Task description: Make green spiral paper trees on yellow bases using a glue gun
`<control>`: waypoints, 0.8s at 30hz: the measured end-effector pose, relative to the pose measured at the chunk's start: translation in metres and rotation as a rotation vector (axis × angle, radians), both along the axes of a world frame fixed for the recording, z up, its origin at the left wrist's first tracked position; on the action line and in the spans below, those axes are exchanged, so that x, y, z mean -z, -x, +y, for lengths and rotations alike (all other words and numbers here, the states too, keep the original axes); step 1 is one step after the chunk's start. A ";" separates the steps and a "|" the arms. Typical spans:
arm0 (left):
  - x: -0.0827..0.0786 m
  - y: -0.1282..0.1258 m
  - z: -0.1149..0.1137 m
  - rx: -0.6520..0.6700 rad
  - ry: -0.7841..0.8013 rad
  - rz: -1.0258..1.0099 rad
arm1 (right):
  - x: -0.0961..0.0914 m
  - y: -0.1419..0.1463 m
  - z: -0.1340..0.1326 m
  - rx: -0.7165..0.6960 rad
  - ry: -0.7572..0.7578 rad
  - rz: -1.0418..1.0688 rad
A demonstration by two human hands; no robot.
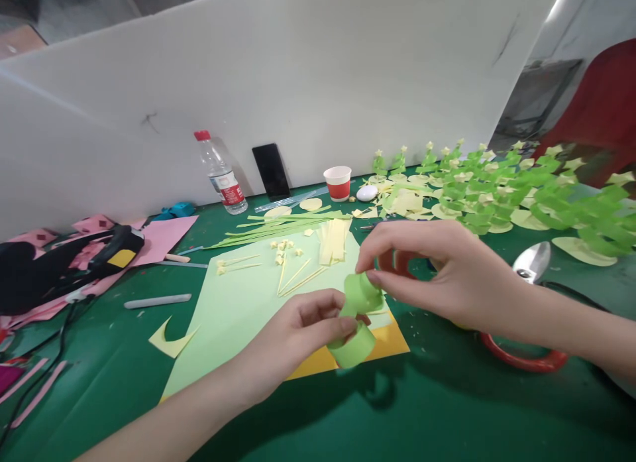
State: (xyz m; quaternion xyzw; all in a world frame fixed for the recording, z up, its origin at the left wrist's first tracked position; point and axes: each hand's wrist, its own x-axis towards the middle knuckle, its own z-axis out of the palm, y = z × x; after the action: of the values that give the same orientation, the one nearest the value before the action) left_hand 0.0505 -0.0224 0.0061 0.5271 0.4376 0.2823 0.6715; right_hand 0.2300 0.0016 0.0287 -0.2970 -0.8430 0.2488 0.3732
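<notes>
Between my hands, above the front edge of a pale green paper sheet [238, 316], is a curled green paper strip [354, 348]. My left hand [308, 333] pinches it near the middle, thumb on top. With thumb and fingertips, my right hand [422, 266] grips its upper coil. On the sheet lie small folded paper stars [282, 245], thin sticks [303, 281], some tipped with stars, and a stack of pale yellow strips [334, 241]. Flat green paper strips [278, 229] are spread just behind.
Rows of green paper spirals topped with stars [489, 183] stand at the right. Scissors with red handles [527, 362] lie under my right forearm. A water bottle [222, 173], a phone [271, 172] and a paper cup [338, 183] stand along the white board. A glue gun [114, 250] rests left.
</notes>
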 end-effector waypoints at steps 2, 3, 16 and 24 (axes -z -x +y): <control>0.000 0.000 0.000 0.011 -0.015 0.036 | -0.004 -0.002 0.001 0.057 0.024 0.049; 0.000 0.000 0.001 0.020 -0.028 0.050 | -0.006 -0.003 0.002 0.086 0.045 0.082; 0.000 0.000 0.002 -0.054 -0.193 0.151 | -0.010 -0.009 0.010 -0.248 0.825 0.218; 0.001 0.001 0.003 -0.047 -0.181 0.217 | -0.010 -0.009 0.005 -0.161 0.378 0.053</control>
State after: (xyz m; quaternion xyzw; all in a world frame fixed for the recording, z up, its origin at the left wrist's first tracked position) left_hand 0.0494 -0.0192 0.0055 0.6025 0.4928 0.2774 0.5632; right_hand 0.2388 0.0067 0.0391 -0.2869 -0.7922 0.4393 0.3116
